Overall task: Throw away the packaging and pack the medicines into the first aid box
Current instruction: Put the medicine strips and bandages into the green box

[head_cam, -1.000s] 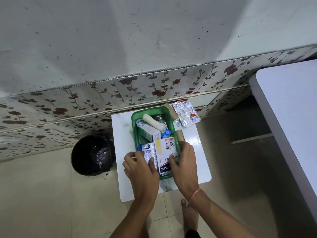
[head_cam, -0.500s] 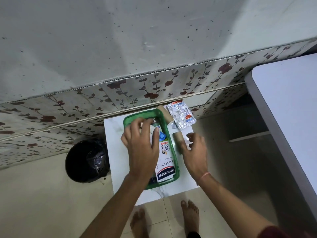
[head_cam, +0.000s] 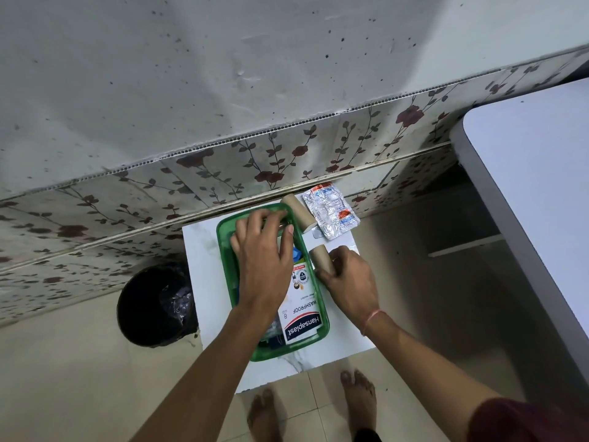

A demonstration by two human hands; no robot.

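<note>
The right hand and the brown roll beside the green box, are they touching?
Touching. The head view shows the right hand with fingers wrapped around the brown roll's near end.

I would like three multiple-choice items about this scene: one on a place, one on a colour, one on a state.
1. The foil blister strip lies
A. inside the box
B. on the white table, right of the box
C. in the bin

2. The first aid box is
A. green
B. red
C. blue

3. The right hand
A. hangs free
B. grips a brown roll
C. presses the bin

Key: B, the strip rests on the tabletop; A, its rim is green; B, the fingers wrap the roll.
</note>
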